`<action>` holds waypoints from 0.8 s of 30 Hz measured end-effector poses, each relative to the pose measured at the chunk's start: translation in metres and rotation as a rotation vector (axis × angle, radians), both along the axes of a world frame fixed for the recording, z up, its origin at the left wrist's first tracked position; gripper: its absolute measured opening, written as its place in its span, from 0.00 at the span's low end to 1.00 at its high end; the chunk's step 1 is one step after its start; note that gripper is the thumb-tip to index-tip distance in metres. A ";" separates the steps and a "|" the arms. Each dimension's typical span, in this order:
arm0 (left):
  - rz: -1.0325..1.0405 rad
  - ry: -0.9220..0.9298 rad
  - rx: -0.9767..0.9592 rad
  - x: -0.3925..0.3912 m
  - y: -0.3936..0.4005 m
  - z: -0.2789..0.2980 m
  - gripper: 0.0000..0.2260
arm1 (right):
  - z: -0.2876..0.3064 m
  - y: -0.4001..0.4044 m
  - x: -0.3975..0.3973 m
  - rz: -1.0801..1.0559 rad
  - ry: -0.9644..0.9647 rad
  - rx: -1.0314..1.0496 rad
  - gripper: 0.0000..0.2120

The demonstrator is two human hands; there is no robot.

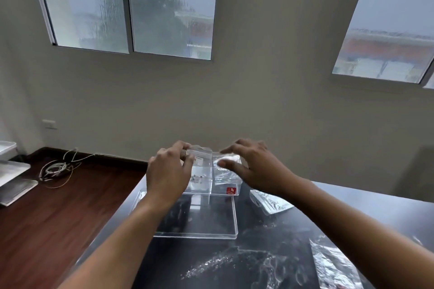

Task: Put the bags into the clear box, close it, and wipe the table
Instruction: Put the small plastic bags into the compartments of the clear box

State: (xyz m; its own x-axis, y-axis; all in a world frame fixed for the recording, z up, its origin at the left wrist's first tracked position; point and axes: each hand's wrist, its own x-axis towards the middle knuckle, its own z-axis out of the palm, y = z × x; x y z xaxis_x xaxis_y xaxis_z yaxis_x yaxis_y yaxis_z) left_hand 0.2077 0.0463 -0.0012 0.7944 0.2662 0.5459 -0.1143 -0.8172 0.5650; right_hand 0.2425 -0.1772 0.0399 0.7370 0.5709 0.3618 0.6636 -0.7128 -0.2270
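Observation:
A clear box [223,185] with a red sticker stands at the far edge of the black table [234,265]. Its clear lid [206,218] lies flat on the table just in front of it. My left hand [169,171] pinches the top edge of a small clear zip bag [202,162] and holds it upright over the box opening. My right hand [249,164] hovers over the right side of the box with its fingers spread, at the bag's right corner; I cannot tell whether it touches. Two more clear bags lie on the table: one [270,202] right of the box, one [333,265] at the near right.
Water or glossy streaks [223,263] mark the table's near middle. The table's left edge drops to a wooden floor [58,206] with a coil of white cable [56,169]. A wall with windows stands close behind the table. Grey trays [11,178] sit at the far left.

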 end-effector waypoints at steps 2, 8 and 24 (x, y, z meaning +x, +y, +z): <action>-0.003 0.017 0.001 -0.001 -0.002 -0.001 0.10 | -0.009 -0.005 -0.009 0.001 0.015 -0.155 0.36; 0.045 0.043 0.049 -0.002 -0.001 -0.003 0.22 | -0.021 -0.004 -0.008 0.052 0.090 -0.277 0.33; -0.002 0.076 0.519 -0.002 0.004 -0.005 0.20 | -0.024 0.008 0.001 -0.042 -0.186 -0.649 0.45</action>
State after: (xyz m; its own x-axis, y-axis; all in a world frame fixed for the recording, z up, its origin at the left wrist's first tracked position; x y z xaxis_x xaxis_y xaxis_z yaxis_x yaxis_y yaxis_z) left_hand 0.2059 0.0500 -0.0057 0.8371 -0.0258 0.5464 -0.0910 -0.9915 0.0926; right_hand 0.2436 -0.1689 0.0161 0.7215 0.6879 0.0788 0.6192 -0.6920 0.3711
